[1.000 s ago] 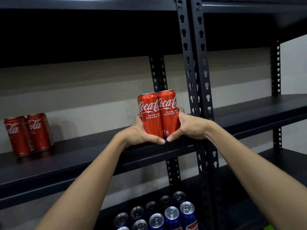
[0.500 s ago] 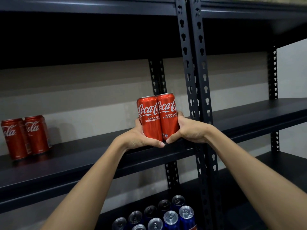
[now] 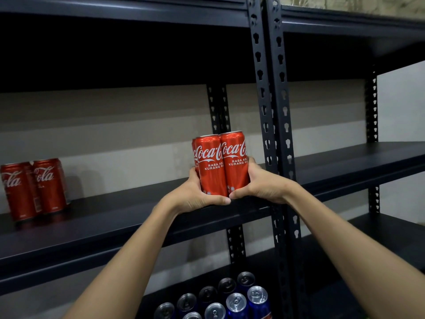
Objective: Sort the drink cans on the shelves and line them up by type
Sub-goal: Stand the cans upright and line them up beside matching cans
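Both grips, left hand [image 3: 195, 194] and right hand [image 3: 262, 187], clasp upright red cans [image 3: 222, 164] at the shelf's [image 3: 115, 217] front edge.

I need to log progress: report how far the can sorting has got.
Done: a group of red cola cans stands at the middle shelf's left end. In hand: left hand and right hand clasp a cluster of red cans over that shelf. Left: placing these; blue and dark cans below.

The red cans [image 3: 220, 164] are glossy metal. The dark shelf [image 3: 115, 217] looks matt, smooth-painted metal, like its slotted upright [image 3: 264, 88].
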